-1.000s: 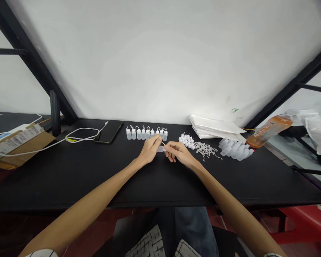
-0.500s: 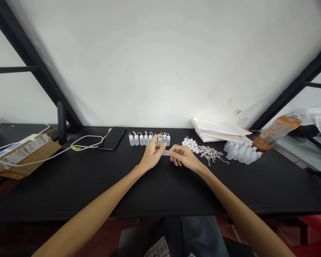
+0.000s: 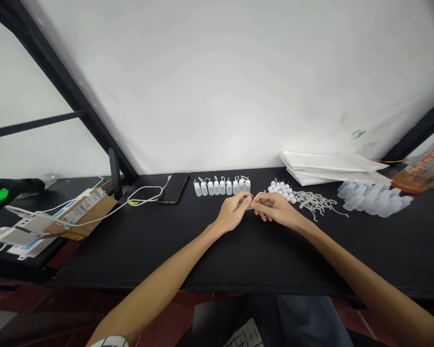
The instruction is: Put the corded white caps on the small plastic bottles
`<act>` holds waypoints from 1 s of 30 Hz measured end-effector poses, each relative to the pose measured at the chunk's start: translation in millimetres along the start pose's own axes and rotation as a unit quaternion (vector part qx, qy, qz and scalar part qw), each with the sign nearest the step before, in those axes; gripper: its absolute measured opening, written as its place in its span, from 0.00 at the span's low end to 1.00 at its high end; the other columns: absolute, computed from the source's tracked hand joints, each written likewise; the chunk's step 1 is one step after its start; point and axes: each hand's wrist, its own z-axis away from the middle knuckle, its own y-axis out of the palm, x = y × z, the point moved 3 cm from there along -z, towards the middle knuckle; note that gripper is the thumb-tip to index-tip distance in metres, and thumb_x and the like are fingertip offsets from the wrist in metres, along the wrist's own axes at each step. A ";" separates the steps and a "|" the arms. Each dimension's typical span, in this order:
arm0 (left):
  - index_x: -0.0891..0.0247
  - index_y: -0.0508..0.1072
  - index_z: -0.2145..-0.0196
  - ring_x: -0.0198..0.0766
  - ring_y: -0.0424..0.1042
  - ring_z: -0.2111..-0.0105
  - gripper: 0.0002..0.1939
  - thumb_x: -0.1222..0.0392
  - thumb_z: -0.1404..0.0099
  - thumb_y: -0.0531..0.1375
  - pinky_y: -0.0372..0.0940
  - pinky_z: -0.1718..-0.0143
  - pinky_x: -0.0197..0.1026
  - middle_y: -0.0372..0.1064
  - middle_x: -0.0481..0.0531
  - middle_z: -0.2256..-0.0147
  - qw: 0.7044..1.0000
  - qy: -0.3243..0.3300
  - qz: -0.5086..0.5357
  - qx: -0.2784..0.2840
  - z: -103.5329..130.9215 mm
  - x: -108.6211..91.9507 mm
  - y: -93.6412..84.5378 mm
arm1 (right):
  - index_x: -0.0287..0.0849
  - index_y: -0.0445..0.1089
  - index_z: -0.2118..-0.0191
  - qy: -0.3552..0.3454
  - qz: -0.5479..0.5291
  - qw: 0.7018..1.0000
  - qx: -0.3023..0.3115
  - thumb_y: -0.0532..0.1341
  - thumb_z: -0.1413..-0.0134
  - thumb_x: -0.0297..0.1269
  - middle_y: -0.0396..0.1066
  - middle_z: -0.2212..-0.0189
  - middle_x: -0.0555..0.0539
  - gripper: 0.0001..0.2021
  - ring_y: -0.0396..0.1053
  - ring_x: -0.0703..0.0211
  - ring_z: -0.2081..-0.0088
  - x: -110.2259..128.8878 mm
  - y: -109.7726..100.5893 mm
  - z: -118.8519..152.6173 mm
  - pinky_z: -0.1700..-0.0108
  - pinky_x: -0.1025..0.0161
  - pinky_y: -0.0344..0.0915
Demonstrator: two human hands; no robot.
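My left hand [image 3: 233,212] is closed in a pinch on a small translucent plastic bottle, mostly hidden by the fingers. Right beside it, fingertips nearly meeting, my right hand [image 3: 277,210] pinches a thin white cord [image 3: 259,193] that curves up above the fingers at the bottle's end. Just behind the hands stands a row of small capped bottles [image 3: 217,188], with white cords at their tops. To the right lie a cluster of white caps [image 3: 280,189], a tangle of loose white cords [image 3: 314,201] and a pile of uncapped-looking translucent bottles [image 3: 374,198].
A stack of white sheets or envelopes [image 3: 332,166] lies against the wall, near an orange-labelled bottle [image 3: 423,166]. On the left are a phone [image 3: 174,188], a white cable [image 3: 144,198], a cardboard package [image 3: 90,217] and a power strip [image 3: 32,246]. Black frame bars [image 3: 75,106] slant at both sides.
The view has turned left, so everything sits further right in it. My hands have drawn closer together, and the bottle between them is now more covered.
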 end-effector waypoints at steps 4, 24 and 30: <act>0.62 0.72 0.59 0.33 0.63 0.73 0.18 0.50 0.30 0.47 0.59 0.69 0.36 0.65 0.47 0.73 1.000 0.017 -0.006 0.003 0.4 -1.2 0.2 | 0.39 0.69 0.71 -0.002 0.005 1.000 0.001 0.64 0.48 0.50 0.68 0.78 0.50 0.16 0.64 0.67 0.81 0.6 -0.9 0.4 0.81 0.69 0.57; 0.65 0.72 0.68 0.34 0.61 0.74 0.17 0.47 0.36 0.54 0.55 0.74 0.36 0.65 0.48 0.75 0.997 0.000 0.045 -0.065 -5.2 -1.8 -13.0 | 0.40 0.69 0.56 -0.046 -0.058 0.985 -0.158 0.60 0.49 0.42 0.70 0.68 0.48 0.15 0.68 0.66 0.79 4.1 -32.0 -0.1 0.83 0.69 0.60; 0.65 0.72 0.68 0.33 0.60 0.75 0.17 0.48 0.36 0.54 0.54 0.76 0.35 0.65 0.48 0.74 0.997 0.002 0.043 -0.057 -4.5 -1.3 -11.6 | 0.37 0.72 0.60 -0.044 -0.044 0.989 -0.135 0.64 0.51 0.45 0.71 0.71 0.46 0.16 0.69 0.63 0.78 2.0 -25.6 -2.0 0.81 0.67 0.63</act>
